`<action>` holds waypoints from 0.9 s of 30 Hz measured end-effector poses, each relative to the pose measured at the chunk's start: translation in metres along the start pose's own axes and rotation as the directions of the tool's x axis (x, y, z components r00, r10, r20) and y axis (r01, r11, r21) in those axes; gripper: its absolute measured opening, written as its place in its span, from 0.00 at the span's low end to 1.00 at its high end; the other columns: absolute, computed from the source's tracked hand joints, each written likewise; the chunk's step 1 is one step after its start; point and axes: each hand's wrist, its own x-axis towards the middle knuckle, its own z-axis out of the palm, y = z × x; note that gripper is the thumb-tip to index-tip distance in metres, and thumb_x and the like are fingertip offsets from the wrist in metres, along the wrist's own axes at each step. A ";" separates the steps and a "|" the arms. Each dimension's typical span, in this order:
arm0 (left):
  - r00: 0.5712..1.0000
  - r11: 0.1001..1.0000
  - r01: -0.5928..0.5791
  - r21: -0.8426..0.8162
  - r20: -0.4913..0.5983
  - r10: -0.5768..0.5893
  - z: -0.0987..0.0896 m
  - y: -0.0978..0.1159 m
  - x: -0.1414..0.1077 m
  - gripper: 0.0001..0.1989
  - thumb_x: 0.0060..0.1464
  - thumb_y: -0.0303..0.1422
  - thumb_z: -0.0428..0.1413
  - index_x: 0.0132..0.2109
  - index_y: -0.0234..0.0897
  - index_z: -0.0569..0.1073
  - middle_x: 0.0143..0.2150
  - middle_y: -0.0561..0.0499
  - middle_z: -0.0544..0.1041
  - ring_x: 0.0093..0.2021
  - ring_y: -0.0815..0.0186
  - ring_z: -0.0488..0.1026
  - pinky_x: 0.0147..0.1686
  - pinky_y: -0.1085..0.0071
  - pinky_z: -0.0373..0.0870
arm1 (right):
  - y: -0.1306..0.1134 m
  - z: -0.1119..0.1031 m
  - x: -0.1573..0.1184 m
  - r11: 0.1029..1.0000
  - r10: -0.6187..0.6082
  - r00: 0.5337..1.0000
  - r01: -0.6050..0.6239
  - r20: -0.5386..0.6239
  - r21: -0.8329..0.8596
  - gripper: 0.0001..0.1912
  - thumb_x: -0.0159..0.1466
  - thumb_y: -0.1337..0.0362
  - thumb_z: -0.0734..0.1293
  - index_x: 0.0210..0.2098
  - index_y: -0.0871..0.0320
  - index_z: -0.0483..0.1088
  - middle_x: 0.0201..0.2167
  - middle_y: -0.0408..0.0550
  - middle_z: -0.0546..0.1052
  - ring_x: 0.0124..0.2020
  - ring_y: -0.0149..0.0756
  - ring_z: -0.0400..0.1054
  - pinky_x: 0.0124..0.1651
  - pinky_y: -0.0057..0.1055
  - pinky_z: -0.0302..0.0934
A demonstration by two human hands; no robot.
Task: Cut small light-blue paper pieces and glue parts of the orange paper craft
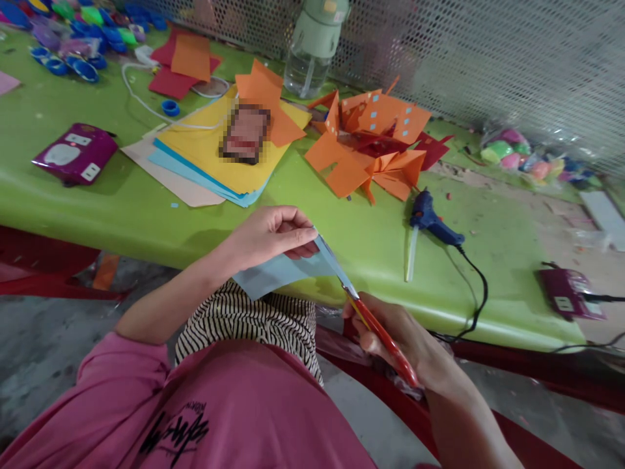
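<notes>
Between the thumb and fingers of my left hand is the upper corner of a light blue paper sheet, which hangs at the table's front edge. My right hand is wrapped round the red handles of a pair of scissors. The scissor blades lie along the right edge of the blue paper, their tips close to my left fingertips. The blades look nearly closed.
On the green table are stacked coloured papers with a phone, orange folded pieces, a blue glue gun, a clear bottle and purple packets. A black cord crosses the right side.
</notes>
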 end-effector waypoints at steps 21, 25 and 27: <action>0.998 0.999 0.033 0.021 0.045 -0.034 -0.001 0.000 0.003 0.05 0.54 0.29 0.64 0.33 0.33 0.76 0.28 0.51 0.82 0.29 0.70 0.80 0.32 0.74 0.77 | -0.003 -0.005 0.003 0.994 0.014 1.000 -0.015 -0.009 -0.108 0.32 0.60 0.32 0.63 0.34 0.57 0.67 0.19 0.36 0.62 0.20 0.25 0.50 0.22 0.26 0.47; 0.997 0.999 0.028 0.030 0.073 -0.030 -0.002 -0.001 0.005 0.05 0.54 0.29 0.64 0.34 0.33 0.76 0.28 0.52 0.82 0.29 0.70 0.80 0.32 0.74 0.77 | -0.004 -0.006 0.002 0.997 -0.005 1.000 0.005 -0.003 -0.076 0.32 0.60 0.32 0.62 0.35 0.57 0.67 0.18 0.36 0.61 0.20 0.25 0.50 0.21 0.25 0.46; 0.996 0.999 0.025 0.044 0.080 -0.028 -0.005 0.000 0.008 0.05 0.54 0.30 0.65 0.34 0.33 0.76 0.28 0.51 0.82 0.30 0.69 0.80 0.33 0.73 0.78 | -0.004 -0.007 0.004 0.998 -0.005 1.000 0.005 -0.004 -0.055 0.31 0.60 0.33 0.62 0.34 0.57 0.66 0.19 0.36 0.61 0.20 0.25 0.51 0.21 0.25 0.47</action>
